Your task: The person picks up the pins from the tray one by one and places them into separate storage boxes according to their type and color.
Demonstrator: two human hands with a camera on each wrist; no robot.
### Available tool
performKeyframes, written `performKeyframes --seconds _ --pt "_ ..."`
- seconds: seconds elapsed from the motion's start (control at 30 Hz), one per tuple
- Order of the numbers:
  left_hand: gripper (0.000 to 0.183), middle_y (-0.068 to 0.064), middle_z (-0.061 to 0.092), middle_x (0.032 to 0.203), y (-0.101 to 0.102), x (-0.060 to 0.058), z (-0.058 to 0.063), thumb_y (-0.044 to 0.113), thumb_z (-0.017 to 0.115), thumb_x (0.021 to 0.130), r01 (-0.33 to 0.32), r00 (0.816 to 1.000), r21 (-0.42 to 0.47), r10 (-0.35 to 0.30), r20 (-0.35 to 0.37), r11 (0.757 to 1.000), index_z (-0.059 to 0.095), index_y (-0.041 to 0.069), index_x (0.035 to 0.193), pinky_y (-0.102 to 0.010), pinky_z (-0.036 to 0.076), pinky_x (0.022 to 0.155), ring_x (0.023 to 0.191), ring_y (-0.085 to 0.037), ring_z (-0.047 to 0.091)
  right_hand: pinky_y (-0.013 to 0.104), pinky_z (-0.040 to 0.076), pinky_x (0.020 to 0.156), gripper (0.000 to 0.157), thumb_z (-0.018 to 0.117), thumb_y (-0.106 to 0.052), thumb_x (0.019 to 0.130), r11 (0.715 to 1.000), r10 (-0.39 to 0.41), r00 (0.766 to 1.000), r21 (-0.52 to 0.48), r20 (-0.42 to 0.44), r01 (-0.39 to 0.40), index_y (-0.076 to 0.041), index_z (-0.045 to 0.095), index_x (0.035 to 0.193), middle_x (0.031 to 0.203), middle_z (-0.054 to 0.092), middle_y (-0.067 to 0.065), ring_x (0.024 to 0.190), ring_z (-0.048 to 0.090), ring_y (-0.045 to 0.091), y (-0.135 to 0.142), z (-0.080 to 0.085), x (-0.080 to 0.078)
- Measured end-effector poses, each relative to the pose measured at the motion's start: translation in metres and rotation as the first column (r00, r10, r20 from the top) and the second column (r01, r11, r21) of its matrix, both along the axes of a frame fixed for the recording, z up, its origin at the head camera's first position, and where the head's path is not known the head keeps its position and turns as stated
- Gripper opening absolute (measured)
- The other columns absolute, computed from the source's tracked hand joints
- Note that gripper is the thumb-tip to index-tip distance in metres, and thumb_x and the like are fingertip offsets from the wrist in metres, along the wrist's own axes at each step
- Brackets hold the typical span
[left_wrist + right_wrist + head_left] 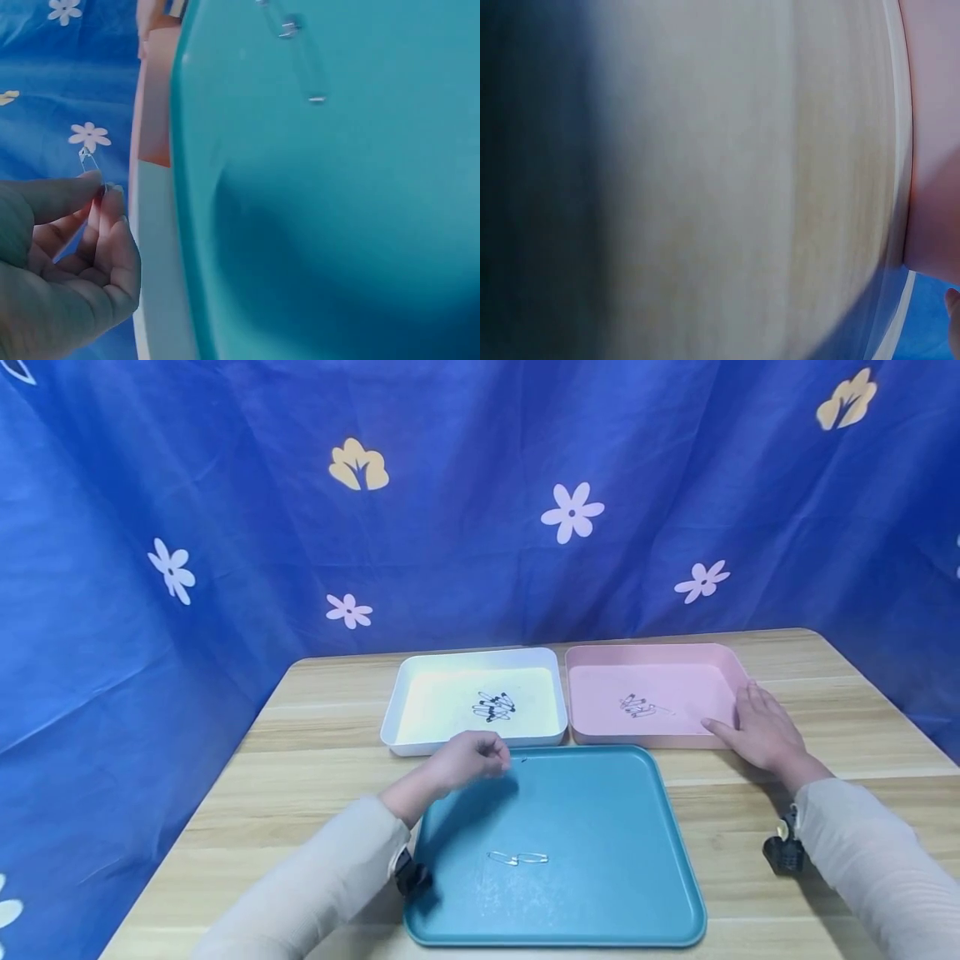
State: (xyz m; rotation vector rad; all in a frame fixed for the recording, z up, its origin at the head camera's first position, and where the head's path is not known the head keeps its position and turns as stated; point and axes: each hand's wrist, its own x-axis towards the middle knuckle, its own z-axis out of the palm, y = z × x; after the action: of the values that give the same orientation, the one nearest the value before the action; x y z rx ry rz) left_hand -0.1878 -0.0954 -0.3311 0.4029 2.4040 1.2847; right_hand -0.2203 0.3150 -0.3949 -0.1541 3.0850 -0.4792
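Note:
Over the far left edge of the teal tray, my left hand pinches a safety pin between thumb and fingertips. In the left wrist view the pin's silvery clasp end sticks up past the thumb. Two silver safety pins, one beside the other, lie on the teal tray. My right hand rests at the near right corner of the pink tray, fingers extended along its side and thumb by the front rim. Only a fingertip shows in the right wrist view.
Left of the pink tray stands a white tray, holding several black-ended safety pins. Several silver pins lie in the pink tray. All trays sit on a wooden table before a blue flowered cloth.

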Motion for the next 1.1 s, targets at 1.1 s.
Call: performKeyframes --seconds 1.1 --pt "0.007 -0.003 0.056 0.074 0.109 -0.061 -0.009 0.001 0.059 0.078 -0.092 0.996 0.111 0.091 0.019 0.989 0.061 0.003 0.084 -0.027 0.046 0.061 0.069 -0.020 0.053 0.051 0.002 0.098 0.092 0.031 -0.056 0.084 1.000 0.005 0.999 0.017 -0.031 -0.004 0.020 0.002 0.127 0.132 -0.001 0.038 0.123 0.000 0.045 0.002 -0.004 -0.001"
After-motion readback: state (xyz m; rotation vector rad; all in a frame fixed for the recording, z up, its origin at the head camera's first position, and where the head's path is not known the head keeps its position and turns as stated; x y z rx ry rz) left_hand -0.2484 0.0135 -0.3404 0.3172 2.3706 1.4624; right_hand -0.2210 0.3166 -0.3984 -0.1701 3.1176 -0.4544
